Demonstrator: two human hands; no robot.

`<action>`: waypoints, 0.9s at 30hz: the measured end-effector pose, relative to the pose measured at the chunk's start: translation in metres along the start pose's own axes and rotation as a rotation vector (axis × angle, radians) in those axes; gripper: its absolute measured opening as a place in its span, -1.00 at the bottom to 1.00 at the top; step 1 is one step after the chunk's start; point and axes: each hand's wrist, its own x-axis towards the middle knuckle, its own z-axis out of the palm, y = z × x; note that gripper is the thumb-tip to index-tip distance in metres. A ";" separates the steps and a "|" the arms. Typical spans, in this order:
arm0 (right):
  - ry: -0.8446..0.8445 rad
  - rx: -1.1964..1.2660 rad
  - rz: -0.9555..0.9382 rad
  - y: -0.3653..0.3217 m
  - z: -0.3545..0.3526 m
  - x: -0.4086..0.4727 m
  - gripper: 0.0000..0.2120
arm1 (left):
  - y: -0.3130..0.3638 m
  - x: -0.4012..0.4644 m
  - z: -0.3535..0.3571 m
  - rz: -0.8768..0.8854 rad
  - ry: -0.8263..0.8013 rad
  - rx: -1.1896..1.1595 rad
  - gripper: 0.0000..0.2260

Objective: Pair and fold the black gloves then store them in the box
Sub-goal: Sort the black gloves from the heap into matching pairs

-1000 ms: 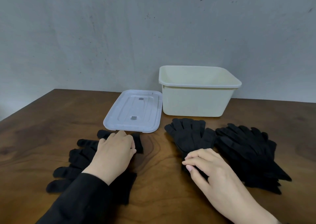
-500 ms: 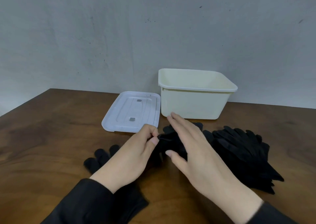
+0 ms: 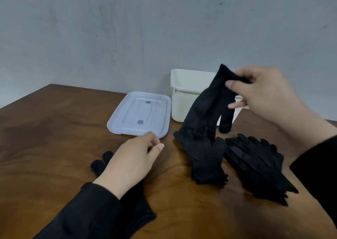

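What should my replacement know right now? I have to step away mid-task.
Right hand pinches one black glove by its cuff, hanging in front of the box.
Left hand is free, above the gloves at left.
A flat glove and a glove pile lie on the table; the lid lies off, left of the box.
Done: no folded pair visible; box interior mostly hidden.
Left: pair, fold, store.
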 end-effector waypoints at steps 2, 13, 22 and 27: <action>0.085 0.039 -0.043 0.004 -0.004 0.004 -0.93 | 0.001 0.001 -0.003 -0.026 0.038 -0.010 -0.86; -0.361 -0.444 -0.170 0.101 0.057 -0.122 -0.62 | -0.008 0.001 -0.026 -0.172 0.058 0.131 -0.73; -0.206 -0.340 -0.235 0.111 0.075 -0.128 -0.65 | -0.029 0.000 -0.037 -0.332 -0.417 0.364 -0.66; -0.217 -0.315 -0.227 0.115 0.072 -0.129 -0.66 | -0.030 -0.002 -0.031 -0.244 -0.447 0.351 -0.75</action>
